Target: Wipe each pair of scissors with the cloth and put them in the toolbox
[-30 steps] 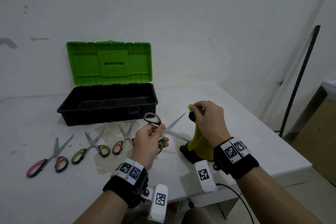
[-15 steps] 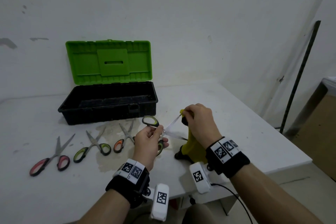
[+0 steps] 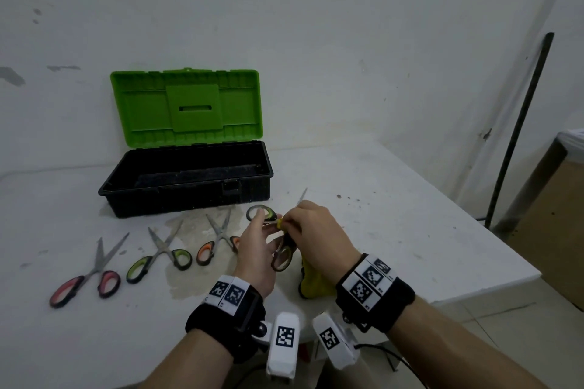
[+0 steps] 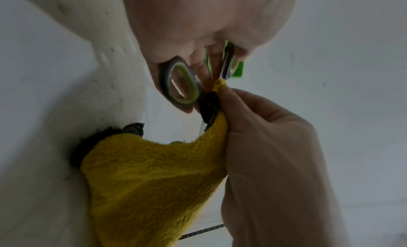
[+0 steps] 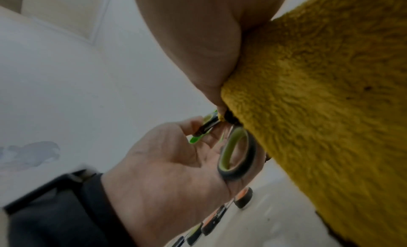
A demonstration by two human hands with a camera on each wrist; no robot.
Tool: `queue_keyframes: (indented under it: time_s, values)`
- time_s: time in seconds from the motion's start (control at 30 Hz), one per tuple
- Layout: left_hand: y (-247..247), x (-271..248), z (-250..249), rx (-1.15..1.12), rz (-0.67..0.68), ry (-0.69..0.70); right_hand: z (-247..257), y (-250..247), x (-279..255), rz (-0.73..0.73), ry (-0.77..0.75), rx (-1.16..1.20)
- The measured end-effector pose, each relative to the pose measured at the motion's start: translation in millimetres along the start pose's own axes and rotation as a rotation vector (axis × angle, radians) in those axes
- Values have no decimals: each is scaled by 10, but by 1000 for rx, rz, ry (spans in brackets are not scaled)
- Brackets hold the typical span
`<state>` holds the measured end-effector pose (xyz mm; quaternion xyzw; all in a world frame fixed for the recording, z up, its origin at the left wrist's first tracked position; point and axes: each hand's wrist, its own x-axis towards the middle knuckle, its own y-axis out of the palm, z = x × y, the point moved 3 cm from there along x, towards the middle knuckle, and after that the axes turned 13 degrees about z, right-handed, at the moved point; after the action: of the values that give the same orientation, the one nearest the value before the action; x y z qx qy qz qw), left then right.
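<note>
My left hand (image 3: 260, 240) grips a pair of green-handled scissors (image 3: 282, 257) by the handles, held spread above the table's front. The same handle ring (image 4: 181, 83) shows in the left wrist view. My right hand (image 3: 311, 232) pinches a yellow cloth (image 3: 311, 283) around a blade close to the pivot; only a blade tip (image 3: 302, 195) sticks out past the knuckles. The cloth (image 5: 319, 94) hangs down from that hand to the table. Behind stands the open toolbox (image 3: 186, 196), black tray with green lid (image 3: 186, 107) raised.
Three more pairs lie in a row left of my hands: red-handled scissors (image 3: 87, 278), green-handled scissors (image 3: 161, 257) and orange-handled scissors (image 3: 216, 238). The white table (image 3: 395, 230) ends at right. A dark pole (image 3: 518, 126) leans on the wall beside a brown box (image 3: 556, 215).
My right hand has slid the cloth down the blade from its tip toward the pivot, closing in on the left hand. The left hand keeps the scissors nearly still.
</note>
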<state>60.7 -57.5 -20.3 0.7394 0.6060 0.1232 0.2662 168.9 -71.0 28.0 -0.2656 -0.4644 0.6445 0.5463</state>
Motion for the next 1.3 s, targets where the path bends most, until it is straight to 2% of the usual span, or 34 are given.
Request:
queue_keyframes:
  time_s: [0.33, 0.43, 0.53, 0.63, 0.8, 1.07, 1.2, 1.3]
  values:
    - [0, 5, -48, 40, 50, -30, -87, -142, -62, -47, 47, -1]
    - [55, -11, -17, 69, 106, -48, 73, -87, -82, 0, -26, 0]
    - [116, -28, 9, 69, 141, -58, 114, -8, -59, 26, -10, -34]
    - [122, -24, 4, 72, 135, -47, 71, -20, -73, 3, 19, -40]
    - [102, -6, 6, 64, 108, -34, 132, -48, -140, -56, -44, -8]
    - [125, -27, -2, 54, 138, -41, -20, -70, -146, -115, 81, 36]
    - [121, -42, 6, 84, 128, -23, 5, -123, -158, -196, 54, 73]
    - [135, -50, 31, 98, 125, -30, 63, -71, -135, -133, 27, 67]
